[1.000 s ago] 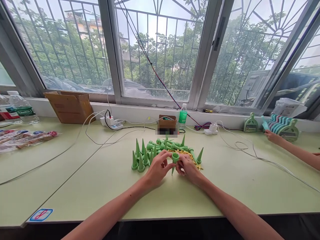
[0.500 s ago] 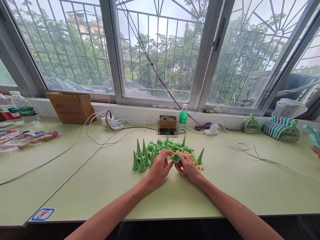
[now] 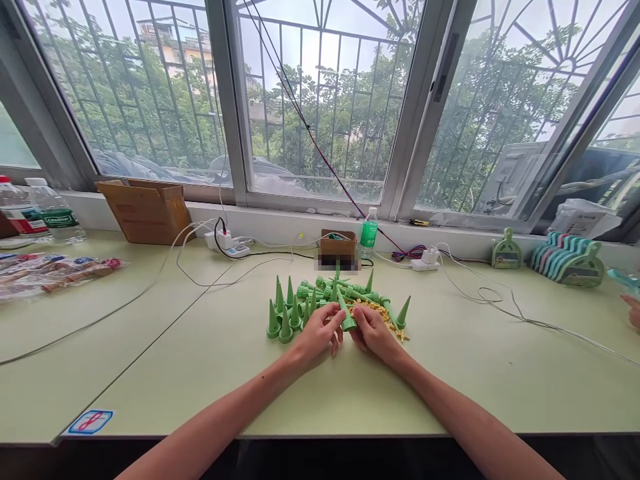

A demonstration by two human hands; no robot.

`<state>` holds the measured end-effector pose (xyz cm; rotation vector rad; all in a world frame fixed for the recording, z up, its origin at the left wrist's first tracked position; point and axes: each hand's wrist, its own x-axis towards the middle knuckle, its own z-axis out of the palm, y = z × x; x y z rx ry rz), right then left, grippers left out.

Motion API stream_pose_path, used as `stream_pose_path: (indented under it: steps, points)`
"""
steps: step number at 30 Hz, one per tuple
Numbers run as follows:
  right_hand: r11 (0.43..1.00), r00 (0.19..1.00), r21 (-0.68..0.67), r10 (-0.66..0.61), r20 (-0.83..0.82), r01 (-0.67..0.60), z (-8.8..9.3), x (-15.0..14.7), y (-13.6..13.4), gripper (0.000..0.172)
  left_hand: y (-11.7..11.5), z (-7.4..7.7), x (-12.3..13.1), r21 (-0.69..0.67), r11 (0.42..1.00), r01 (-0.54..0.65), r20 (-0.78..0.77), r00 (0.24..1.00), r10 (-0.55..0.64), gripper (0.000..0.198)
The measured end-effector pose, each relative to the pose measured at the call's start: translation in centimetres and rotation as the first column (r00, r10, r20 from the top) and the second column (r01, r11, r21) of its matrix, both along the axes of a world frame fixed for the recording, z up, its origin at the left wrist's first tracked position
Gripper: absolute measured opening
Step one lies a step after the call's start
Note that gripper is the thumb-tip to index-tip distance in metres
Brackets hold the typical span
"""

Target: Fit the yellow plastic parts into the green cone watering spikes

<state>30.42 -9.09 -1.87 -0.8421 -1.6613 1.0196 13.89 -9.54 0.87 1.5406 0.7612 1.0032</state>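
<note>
Between my two hands, a green plastic watering spike [image 3: 347,319] stands tilted, its point up and away and its ribbed base toward me. My left hand [image 3: 319,331] pinches it from the left with thumb and fingers. From the right, my right hand [image 3: 374,331] grips its lower part; some fingertips are hidden behind it. Several green spikes [image 3: 285,328] stand upright left of my left hand. Behind my hands lies a pile of green spikes and ribbed parts [image 3: 320,291]. Small yellow pieces [image 3: 401,334] are scattered beside my right hand.
A small brown box [image 3: 338,244] and a green-labelled bottle [image 3: 369,233] stand at the back. White cables [image 3: 480,297] and a power strip [image 3: 425,264] lie right. Far right are green clips [image 3: 570,261] and another person's hand [image 3: 632,309]. A larger carton [image 3: 145,212] stands left.
The spike in my hands has turned: its open round end faced me before, and now its point shows upward. At far right, the other person's hand has moved slightly lower.
</note>
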Motion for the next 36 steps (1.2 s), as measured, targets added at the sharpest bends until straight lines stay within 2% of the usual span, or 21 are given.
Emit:
stream_pose_path:
  steps: [4,9,15,17,21,26,31,36]
  points:
    - [0.999,0.999,-0.041,0.036,0.016,-0.036,0.3,0.1,-0.3,0.043,0.1,-0.2,-0.3,0.048,0.999,0.006,-0.007,1.000,-0.006,0.036]
    - [1.000,0.993,-0.012,0.003,0.118,-0.001,0.6,0.2,-0.3,0.048,-0.3,-0.3,-0.5,0.102,0.995,-0.006,-0.081,0.997,0.015,0.035]
    - [0.996,0.984,-0.066,-0.050,0.171,0.062,0.6,0.2,0.0,0.058,-0.8,-0.1,-0.3,0.323,0.944,-0.070,-0.184,0.974,0.135,0.030]
    - [0.995,0.982,-0.057,-0.065,0.176,0.076,0.5,0.1,0.1,0.059,-0.9,0.0,-0.2,0.357,0.931,-0.079,-0.209,0.964,0.162,0.031]
    - [0.993,0.983,-0.020,-0.113,0.144,0.117,0.2,-0.2,0.2,0.061,-0.9,0.1,0.0,0.377,0.921,-0.096,-0.215,0.958,0.188,0.031]
    - [0.989,0.985,-0.037,-0.140,0.099,0.144,0.1,-0.4,0.3,0.059,-0.7,-0.2,0.2,0.373,0.914,-0.162,-0.184,0.952,0.244,0.031]
    - [0.995,0.991,-0.029,-0.089,0.103,0.092,0.8,-0.3,-0.2,0.052,-0.4,-0.5,0.4,0.331,0.911,-0.247,-0.122,0.946,0.301,0.035]
    - [0.999,0.987,-0.003,-0.040,0.158,0.040,1.1,-0.1,-0.5,0.045,-0.2,-0.8,0.2,0.342,0.907,-0.247,-0.119,0.946,0.303,0.036]
